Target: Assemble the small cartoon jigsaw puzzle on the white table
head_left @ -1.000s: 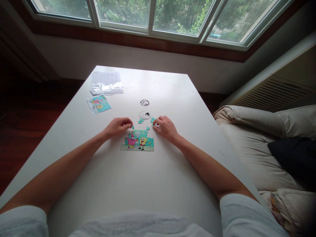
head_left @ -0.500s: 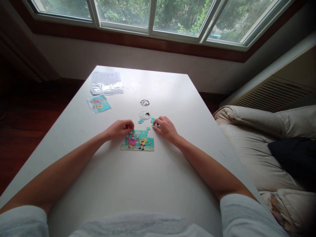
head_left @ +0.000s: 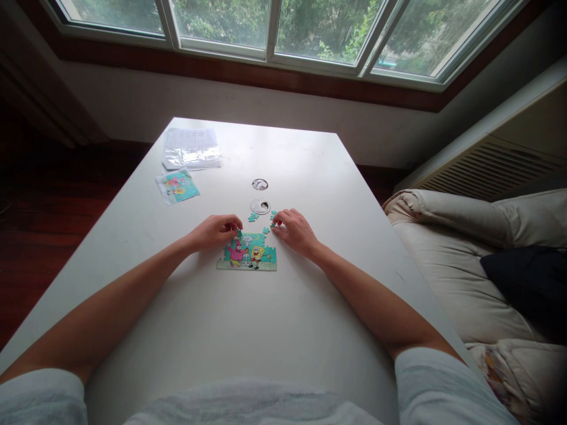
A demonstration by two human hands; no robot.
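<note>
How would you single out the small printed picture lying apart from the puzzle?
On the long white table under the window, look along the left edge. The small teal cartoon picture card lies flat there, just nearer than the crumpled clear plastic bag. It is the only coloured thing on that side.

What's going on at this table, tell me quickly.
A person sits at a white table with a partly assembled cartoon jigsaw puzzle. The left hand rests at the puzzle's top left edge, fingers curled. The right hand touches the loose teal pieces lying above it, near a round disc. A picture card and plastic bag lie far left.
</note>
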